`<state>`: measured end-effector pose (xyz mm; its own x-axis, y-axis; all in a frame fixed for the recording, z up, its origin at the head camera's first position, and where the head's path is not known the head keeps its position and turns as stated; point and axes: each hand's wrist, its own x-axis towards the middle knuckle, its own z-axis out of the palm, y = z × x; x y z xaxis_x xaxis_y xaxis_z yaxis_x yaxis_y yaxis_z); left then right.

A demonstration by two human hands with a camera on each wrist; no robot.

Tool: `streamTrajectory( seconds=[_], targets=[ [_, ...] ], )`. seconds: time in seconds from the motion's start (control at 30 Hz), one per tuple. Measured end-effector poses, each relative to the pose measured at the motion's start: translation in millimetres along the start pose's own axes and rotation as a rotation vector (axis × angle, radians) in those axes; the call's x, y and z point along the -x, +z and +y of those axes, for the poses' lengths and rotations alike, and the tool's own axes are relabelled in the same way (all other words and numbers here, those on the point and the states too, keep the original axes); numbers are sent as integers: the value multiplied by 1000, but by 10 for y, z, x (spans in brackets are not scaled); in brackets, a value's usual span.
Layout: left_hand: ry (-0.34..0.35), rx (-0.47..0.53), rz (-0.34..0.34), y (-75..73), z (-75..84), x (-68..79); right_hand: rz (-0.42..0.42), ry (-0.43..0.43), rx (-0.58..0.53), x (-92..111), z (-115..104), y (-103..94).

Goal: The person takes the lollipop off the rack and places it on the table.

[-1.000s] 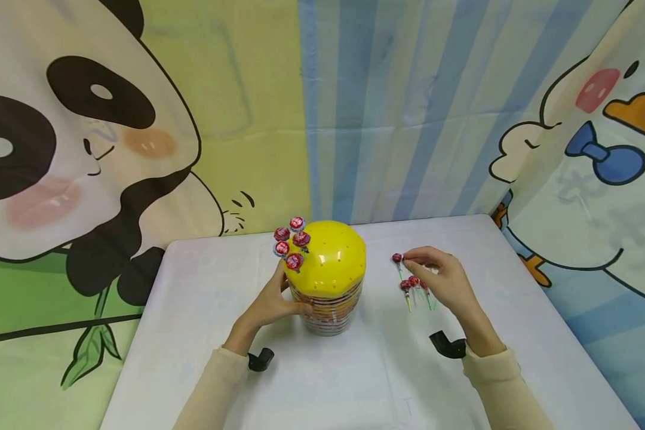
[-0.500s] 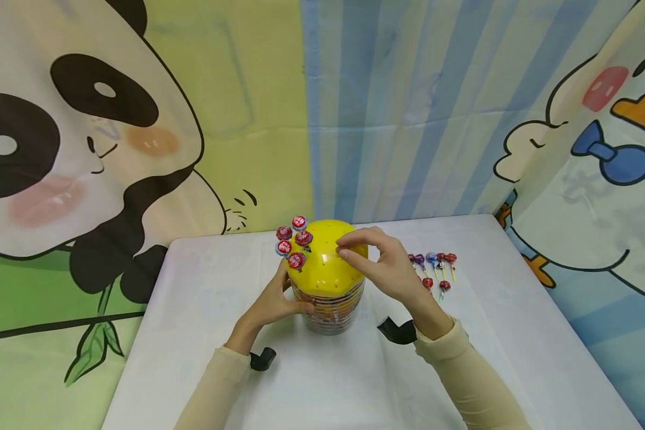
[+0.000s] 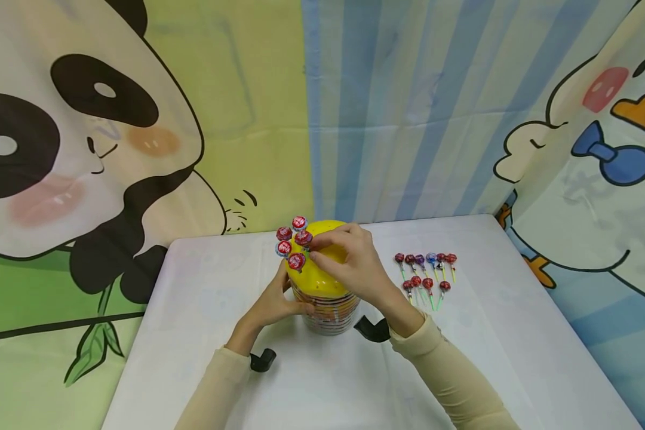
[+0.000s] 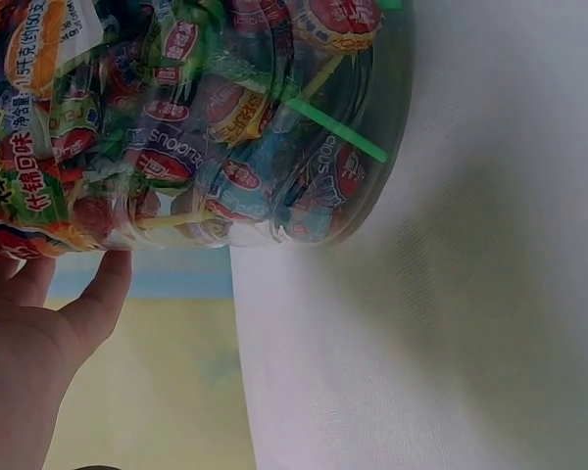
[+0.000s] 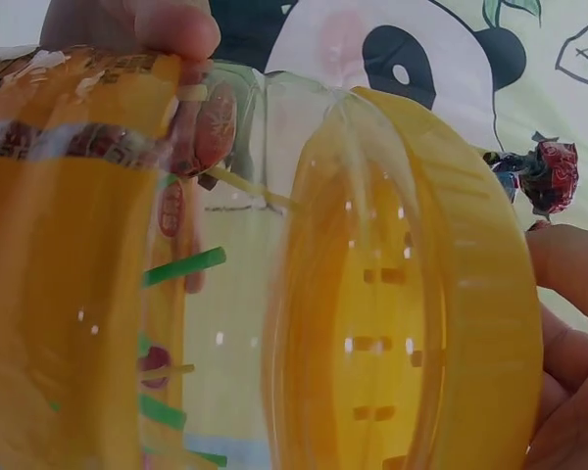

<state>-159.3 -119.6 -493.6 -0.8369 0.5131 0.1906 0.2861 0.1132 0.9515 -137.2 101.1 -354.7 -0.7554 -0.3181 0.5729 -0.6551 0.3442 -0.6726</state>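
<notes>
A clear plastic jar full of wrapped lollipops, its yellow lid dotted with small holes, stands on the table. My left hand grips its left side, thumb at the front; the left wrist view shows fingers against the jar wall. Several red-wrapped lollipops stick up from the lid's left side. Over the lid, my right hand has thumb and index fingertips beside one lollipop, with a small gap between them. In the right wrist view a fingertip is just below a lollipop.
To the right of the jar, several lollipops lie in two rows on the white table. Patterned curtains hang behind the table. A black wrist mount shows under the right wrist.
My right hand has moved left from the lollipops on the table, across the lid, to a lollipop standing in it. The left hand and jar stay put.
</notes>
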Motion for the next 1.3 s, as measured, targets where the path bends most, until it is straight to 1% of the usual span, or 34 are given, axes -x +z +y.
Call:
streamTrajectory(
  seconds=[0.07, 0.17, 0.4, 0.47, 0.57, 0.7, 0.8, 0.87, 0.93, 1.07, 1.17, 1.3],
  targets=[
    [5, 3, -6, 2, 3, -2, 13, -27, 20, -3, -3, 13],
    [9, 5, -11, 3, 9, -3, 23, -42, 52, 0, -5, 29],
    [-2, 2, -6, -1, 6, 2, 46, -6, 99, -11, -46, 50],
    [-7, 0, -6, -1, 1, 4, 56, 0, 85, -15, -63, 45],
    [-26, -11, 3, 1, -2, 7, 72, 12, 35, -17, -77, 27],
    [-51, -19, 17, 8, 9, 14, 92, 31, -88, 2, -97, -38],
    [-55, -17, 23, 13, 19, 17, 109, 50, -156, 42, -107, -132],
    [-48, -12, 25, 17, 21, 15, 121, 69, -162, 80, -91, -218],
    [-37, -8, 25, 20, 19, 10, 128, 101, -149, 124, -58, -314],
    [-15, -2, 25, 24, 11, 6, 137, 163, -96, 242, 74, -515],
    [-5, 0, 27, 23, 3, 8, 137, 208, -72, 358, 194, -664],
    [-2, 0, 32, 24, -11, 11, 118, 282, -66, 542, 359, -850]
  ],
)
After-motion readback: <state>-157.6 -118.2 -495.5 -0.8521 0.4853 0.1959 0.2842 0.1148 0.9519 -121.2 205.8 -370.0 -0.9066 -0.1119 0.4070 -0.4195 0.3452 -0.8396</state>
